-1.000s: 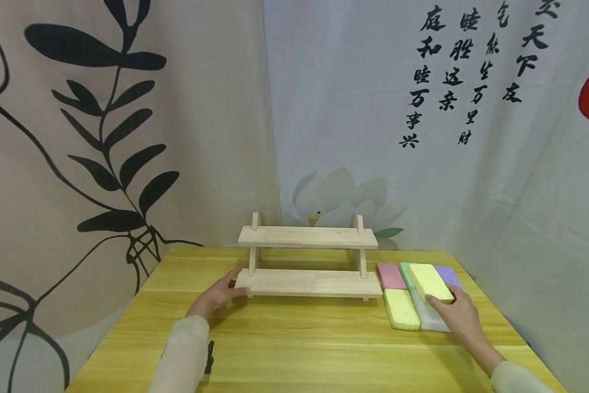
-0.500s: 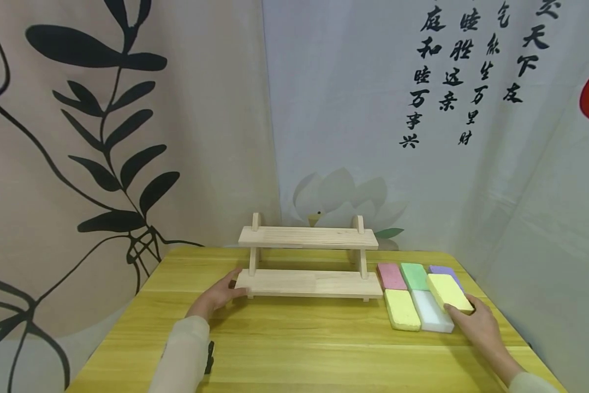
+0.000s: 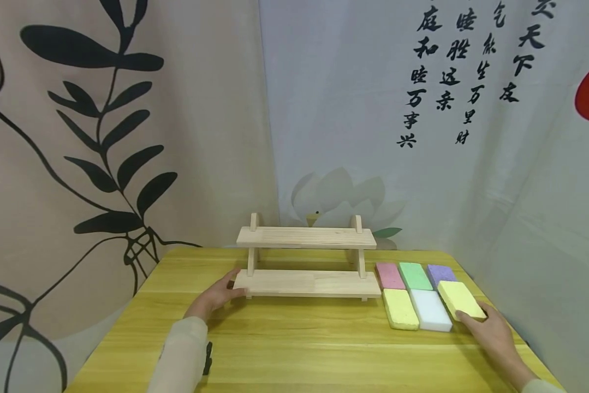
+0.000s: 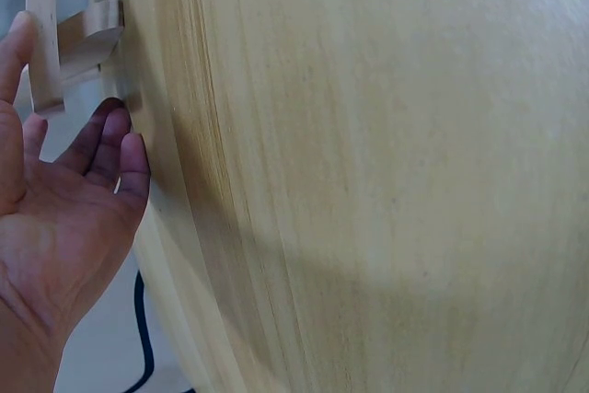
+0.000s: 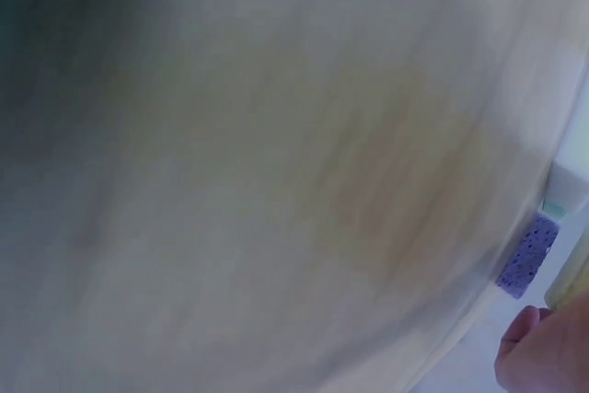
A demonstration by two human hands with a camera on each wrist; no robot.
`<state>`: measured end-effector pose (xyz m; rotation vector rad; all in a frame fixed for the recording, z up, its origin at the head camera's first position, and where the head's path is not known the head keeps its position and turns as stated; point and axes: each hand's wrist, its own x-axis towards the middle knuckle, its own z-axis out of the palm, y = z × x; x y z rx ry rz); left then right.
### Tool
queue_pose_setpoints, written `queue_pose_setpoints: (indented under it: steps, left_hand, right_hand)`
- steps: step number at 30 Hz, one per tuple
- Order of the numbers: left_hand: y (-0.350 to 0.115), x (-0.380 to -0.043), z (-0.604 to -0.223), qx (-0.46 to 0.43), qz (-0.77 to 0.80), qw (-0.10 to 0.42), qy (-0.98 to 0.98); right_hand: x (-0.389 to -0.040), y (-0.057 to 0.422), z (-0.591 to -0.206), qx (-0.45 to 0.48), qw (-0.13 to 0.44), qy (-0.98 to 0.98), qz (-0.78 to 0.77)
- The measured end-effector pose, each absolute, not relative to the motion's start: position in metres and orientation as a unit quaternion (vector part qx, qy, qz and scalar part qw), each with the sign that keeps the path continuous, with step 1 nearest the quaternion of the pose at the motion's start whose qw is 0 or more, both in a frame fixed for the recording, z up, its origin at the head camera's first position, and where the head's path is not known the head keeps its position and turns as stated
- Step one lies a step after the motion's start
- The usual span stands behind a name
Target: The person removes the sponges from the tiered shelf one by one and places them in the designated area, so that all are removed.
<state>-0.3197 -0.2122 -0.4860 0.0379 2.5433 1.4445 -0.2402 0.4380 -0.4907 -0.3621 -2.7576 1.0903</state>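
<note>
A two-tier wooden shelf (image 3: 308,283) stands at the back of the table. My left hand (image 3: 219,297) holds the left end of its lower board, thumb at the front and fingers at the end; the left wrist view shows this left hand (image 4: 69,218) from the palm side. At the right, my right hand (image 3: 495,333) grips a pale yellow sponge (image 3: 460,299) by its near end. Beside it lie a white sponge (image 3: 430,310) and another yellow sponge (image 3: 400,309). Behind them are pink (image 3: 390,275), green (image 3: 415,277) and purple (image 3: 440,274) sponges.
The wooden table (image 3: 304,344) runs up to a printed curtain (image 3: 215,136) at the back and right. A dark strap piece (image 3: 208,358) shows beside the left sleeve (image 3: 181,352). In the left wrist view a black cable (image 4: 143,329) hangs past the table edge.
My right hand has moved the yellow sponge right and nearer, from over the green and white sponges to the spot in front of the purple one. The left hand stays at the shelf.
</note>
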Motion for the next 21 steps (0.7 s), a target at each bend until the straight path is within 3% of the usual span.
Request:
queue_pose_setpoints:
  steps: [21]
  left_hand:
    - [-0.2108, -0.3221, -0.4863, 0.013, 0.485, 0.105, 0.868]
  right_hand:
    - [-0.2421, 0.4493, -0.4958, -0.122, 0.038, -0.938, 0.323]
